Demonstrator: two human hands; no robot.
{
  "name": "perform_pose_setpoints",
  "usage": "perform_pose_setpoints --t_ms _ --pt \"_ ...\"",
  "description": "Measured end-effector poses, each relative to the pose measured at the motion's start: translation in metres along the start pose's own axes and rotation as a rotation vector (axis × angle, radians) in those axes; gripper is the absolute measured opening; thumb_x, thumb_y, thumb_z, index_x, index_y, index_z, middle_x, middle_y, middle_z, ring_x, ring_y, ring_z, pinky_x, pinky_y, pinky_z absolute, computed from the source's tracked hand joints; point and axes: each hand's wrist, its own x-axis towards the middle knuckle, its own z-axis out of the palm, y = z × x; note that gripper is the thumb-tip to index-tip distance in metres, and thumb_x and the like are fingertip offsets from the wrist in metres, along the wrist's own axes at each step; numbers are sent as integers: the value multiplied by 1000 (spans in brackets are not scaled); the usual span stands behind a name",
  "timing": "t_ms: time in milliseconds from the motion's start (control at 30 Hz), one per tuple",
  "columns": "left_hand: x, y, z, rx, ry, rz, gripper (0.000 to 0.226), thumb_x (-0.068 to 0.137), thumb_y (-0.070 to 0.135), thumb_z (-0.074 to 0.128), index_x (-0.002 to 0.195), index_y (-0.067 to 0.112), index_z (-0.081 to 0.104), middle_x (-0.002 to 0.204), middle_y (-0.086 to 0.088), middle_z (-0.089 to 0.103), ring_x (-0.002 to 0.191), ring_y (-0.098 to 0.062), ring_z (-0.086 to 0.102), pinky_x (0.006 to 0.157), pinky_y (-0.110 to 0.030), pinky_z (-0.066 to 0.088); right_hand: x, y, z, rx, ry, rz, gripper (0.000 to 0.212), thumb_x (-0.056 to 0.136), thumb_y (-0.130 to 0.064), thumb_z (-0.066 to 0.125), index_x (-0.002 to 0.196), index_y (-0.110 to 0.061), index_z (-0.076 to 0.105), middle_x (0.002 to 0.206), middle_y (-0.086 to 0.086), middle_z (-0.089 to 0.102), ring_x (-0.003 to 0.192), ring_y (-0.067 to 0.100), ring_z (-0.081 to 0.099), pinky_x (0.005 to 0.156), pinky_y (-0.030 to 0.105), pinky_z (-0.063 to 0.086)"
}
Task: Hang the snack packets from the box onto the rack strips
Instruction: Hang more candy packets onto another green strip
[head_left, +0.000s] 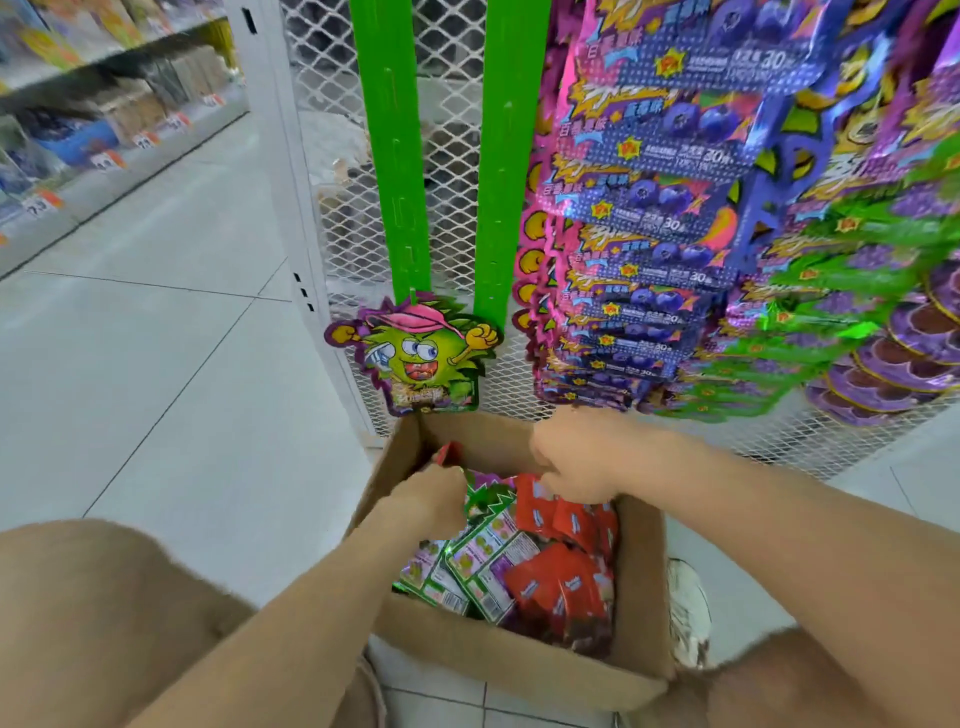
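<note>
An open cardboard box (524, 670) stands on the floor between my knees, holding several red and green-purple snack packets (498, 556). My left hand (431, 499) is inside the box at its far left, fingers curled round a packet with a red edge showing above them. My right hand (576, 462) hovers over the box's far rim, fingers curled on the top of a red packet (535, 499). Two green rack strips (397, 156) hang on the white mesh panel. One green character packet (415, 353) hangs at the bottom of the left strip.
To the right, full strips of purple and green packets (675, 234) cover the mesh rack (332, 130). A store shelf with price tags (104, 130) runs along the far left. Grey tiled floor (156, 338) spreads left of the box. A white shoe (688, 613) sits right of the box.
</note>
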Motion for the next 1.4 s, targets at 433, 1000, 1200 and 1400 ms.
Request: perform_pose_setpoints --t_ms 433,1000,1200,1400 --pt "86 0 128 -407 36 -267 55 88 41 79 125 10 53 125 -13 67 117 -33 65 93 -38 51 40 17 29 -70 -107 -193 33 100 -18 52 72 -23 35 80 1 45 72 25 59 65 41 58" --pt "-19 13 -112 -14 15 240 15 78 19 59 76 4 59 68 -15 67 60 -32 68 54 -40 53 38 -2 -26 709 -13 351 58 112 -42 32 151 -1 47 145 24 56 119 37 63 98 39 54" --pt "-69 39 -121 58 157 324 12 83 12 61 77 5 54 75 -17 62 64 -33 59 51 -30 38 21 -6 -8 1735 3 534 71 95 -51 66 146 -6 44 116 23 68 80 36 77 57 39 63" --pt "-85 61 -103 103 264 409 17 91 19 62 86 8 51 75 -11 55 71 -34 56 57 -38 41 -1 2 -11 1938 -108 434 36 100 -38 67 112 -8 51 94 27 68 79 40 76 59 48 64"
